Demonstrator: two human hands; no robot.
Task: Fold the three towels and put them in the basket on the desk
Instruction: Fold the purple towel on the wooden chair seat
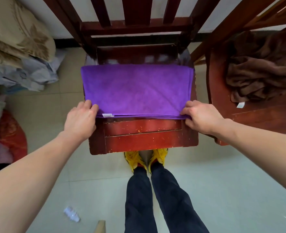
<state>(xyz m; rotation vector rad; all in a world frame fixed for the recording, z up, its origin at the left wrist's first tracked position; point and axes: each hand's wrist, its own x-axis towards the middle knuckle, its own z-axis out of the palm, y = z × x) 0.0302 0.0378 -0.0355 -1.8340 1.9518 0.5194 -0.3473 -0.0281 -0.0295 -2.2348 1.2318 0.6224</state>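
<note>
Pinching the two near corners of the purple towel [135, 91] — that's what both hands are busy with. The towel lies flat across the seat of the red wooden chair [144, 138], already doubled over by the look of the stacked layers along its near edge, so my guess is the seat is serving as a folding table and the corners are held to square the edges up or start the next fold.

The left hand [81, 117] has its fingers closed narrow on the near-left corner, thumb on top of the cloth just beside the little white tag [107, 115]. The right hand [201, 117] does the same on the near-right corner — fingertips curled over the edge, cloth bunched slightly under them. So the towel's near edge runs straight between the two grips, and the rest spreads away toward the chair back.

A brown towel [258, 76] sits crumpled on the second chair [256, 118] to the right, not folded yet. No basket or desk in view.
</note>
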